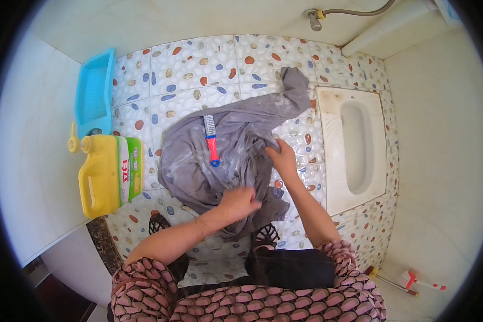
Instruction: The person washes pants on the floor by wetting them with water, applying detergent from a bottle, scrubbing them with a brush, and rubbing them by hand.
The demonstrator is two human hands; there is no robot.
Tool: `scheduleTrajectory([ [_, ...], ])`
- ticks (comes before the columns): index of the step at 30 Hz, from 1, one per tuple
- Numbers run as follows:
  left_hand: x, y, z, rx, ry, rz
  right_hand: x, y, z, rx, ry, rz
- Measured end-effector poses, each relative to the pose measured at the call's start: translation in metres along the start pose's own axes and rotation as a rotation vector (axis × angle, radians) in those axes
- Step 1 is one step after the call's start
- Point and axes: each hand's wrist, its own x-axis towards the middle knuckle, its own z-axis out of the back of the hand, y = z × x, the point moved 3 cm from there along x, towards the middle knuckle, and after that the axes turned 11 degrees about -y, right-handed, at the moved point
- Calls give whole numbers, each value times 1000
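Note:
A wet-looking grey garment (193, 137) lies crumpled on the pebble-patterned floor in front of me, one sleeve-like end stretched toward the far right. Pale whitish smears mark its cloth. On top of it rests a brush (212, 140) with a red and blue handle and pale bristles. My right hand (282, 158) pinches a fold at the garment's right side. Over the near part of the cloth is my left hand (241, 204), its fingers smeared by motion; whether it grips the fabric is not clear.
To the left stand a yellow jug (99, 174) with a pump top and a blue plastic washboard (94, 91) against the wall. A white squat toilet (333, 150) is set in the floor at right. A tap (315, 21) with a hose is on the far wall.

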Motion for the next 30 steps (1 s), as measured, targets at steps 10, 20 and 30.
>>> scheduleTrajectory([
  [10, 44, -56, 82, -100, -11, -292, -70, 53, 61, 338, -176, 48],
  [20, 55, -61, 77, -1211, -562, -161, -68, 33, 53, 1275, -62, -349],
  [30, 66, -90, 18, -156, -707, -290, -55, -8, -14, 1718, 84, -805],
])
